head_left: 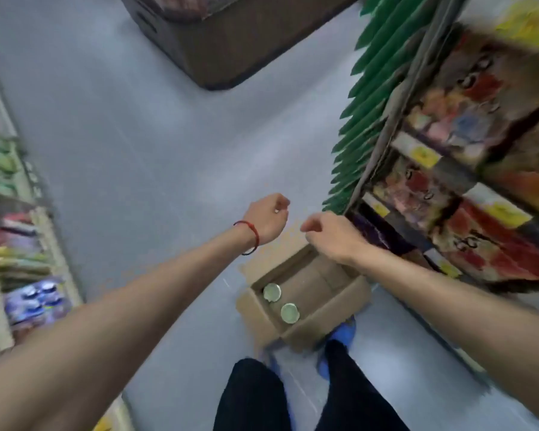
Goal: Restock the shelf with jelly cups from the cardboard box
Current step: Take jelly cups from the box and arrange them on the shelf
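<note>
An open cardboard box (339, 303) stands on the grey floor by my feet. Two jelly cups with pale green lids lie inside it, one (272, 291) near its left wall and one (290, 313) just below. My left hand (269, 217), with a red band at the wrist, hovers above and left of the box, its fingers loosely curled around nothing. My right hand (330, 233) hangs over the box's far edge, fingers also loosely curled and empty. The shelf (423, 155) with colourful packs rises on the right. The frame is blurred.
A dark brown crate (231, 48) sits on the floor ahead in the aisle. Green tags (367, 98) line the right shelf's end. Another shelf (22, 244) with packaged goods runs along the left. My legs and blue shoes (343, 332) are beside the box.
</note>
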Motion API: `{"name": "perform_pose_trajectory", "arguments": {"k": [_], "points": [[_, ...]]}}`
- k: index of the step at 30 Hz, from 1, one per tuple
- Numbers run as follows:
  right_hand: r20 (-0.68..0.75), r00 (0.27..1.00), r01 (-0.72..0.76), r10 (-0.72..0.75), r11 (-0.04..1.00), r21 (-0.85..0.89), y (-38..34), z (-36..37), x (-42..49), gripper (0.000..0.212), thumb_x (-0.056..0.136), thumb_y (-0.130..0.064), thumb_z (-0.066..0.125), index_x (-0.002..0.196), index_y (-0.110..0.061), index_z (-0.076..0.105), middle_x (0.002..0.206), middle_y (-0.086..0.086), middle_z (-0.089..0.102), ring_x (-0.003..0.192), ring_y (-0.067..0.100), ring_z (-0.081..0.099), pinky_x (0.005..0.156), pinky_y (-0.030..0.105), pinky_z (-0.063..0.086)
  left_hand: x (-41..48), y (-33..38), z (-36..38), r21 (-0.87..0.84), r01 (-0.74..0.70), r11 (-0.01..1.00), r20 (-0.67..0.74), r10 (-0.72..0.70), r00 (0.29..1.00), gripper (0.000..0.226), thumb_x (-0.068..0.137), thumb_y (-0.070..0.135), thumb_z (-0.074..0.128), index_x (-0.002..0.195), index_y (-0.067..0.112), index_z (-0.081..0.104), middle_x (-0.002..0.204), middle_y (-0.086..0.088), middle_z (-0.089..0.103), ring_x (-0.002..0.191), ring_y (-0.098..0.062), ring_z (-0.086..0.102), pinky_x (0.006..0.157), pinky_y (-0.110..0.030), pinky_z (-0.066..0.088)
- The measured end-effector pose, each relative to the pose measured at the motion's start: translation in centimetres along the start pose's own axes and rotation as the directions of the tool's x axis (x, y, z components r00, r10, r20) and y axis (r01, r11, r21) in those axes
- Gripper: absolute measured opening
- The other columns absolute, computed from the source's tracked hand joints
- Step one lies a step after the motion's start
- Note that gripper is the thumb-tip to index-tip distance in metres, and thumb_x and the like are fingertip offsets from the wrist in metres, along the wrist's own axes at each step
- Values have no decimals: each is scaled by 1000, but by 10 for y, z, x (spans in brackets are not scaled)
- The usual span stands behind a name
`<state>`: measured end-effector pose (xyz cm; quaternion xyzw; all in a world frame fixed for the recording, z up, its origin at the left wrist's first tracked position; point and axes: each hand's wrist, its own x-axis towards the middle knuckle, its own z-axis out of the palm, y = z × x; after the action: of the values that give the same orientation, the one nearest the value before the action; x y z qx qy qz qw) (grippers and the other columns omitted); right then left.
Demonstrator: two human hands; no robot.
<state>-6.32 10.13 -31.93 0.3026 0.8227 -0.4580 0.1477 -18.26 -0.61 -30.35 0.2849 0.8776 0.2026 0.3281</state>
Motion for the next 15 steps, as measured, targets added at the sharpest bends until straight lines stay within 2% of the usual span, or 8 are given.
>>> {"name": "perform_pose_trajectory", "arguments": {"k": [6,8,10,12,14,15], "points": [[158,969,-198,192,980,23,55,89,69,24,95,-10,57,109,-16,75,117,4,72,115,21,63,83,17,40,41,-107,62,-50,203,978,143,-194,970,33,96,10,48,127,12,61,129,-6,62,119,-23,57,94,-21,39],[185,953,-249,242,968,16,77,122,98,24,96,-8,56,108,-9,76,120,7,74,117,24,64,89,23,44,58,-145,88,-27,244,969,237,-231,944,34,96,9,47,125,15,62,127,-4,63,119,-21,56,90,-19,38],[205,938,-292,280,956,29,97,151,122,25,97,-3,53,108,4,74,124,15,72,118,29,64,83,27,44,73,-176,109,44,234,971,326,-235,915,33,95,11,47,122,19,63,126,-2,63,119,-20,56,88,-19,37],[222,918,-347,328,937,50,125,188,150,27,97,-2,51,111,15,68,128,24,67,117,38,63,84,36,48,95,-210,135,101,223,970,384,-244,890,30,95,15,49,121,20,63,125,0,62,119,-19,55,85,-18,36],[252,887,-414,387,908,65,161,229,178,31,97,-4,49,115,17,62,129,28,63,119,46,58,91,48,50,119,-243,167,134,227,965,424,-263,867,30,96,15,48,123,16,62,126,-2,61,118,-21,55,86,-20,39],[269,866,-454,422,888,71,180,252,191,32,96,-6,49,116,16,62,126,28,64,118,46,59,92,49,51,132,-258,187,151,222,963,440,-267,857,31,96,14,48,124,15,60,127,-4,60,119,-22,54,87,-22,40]]}}
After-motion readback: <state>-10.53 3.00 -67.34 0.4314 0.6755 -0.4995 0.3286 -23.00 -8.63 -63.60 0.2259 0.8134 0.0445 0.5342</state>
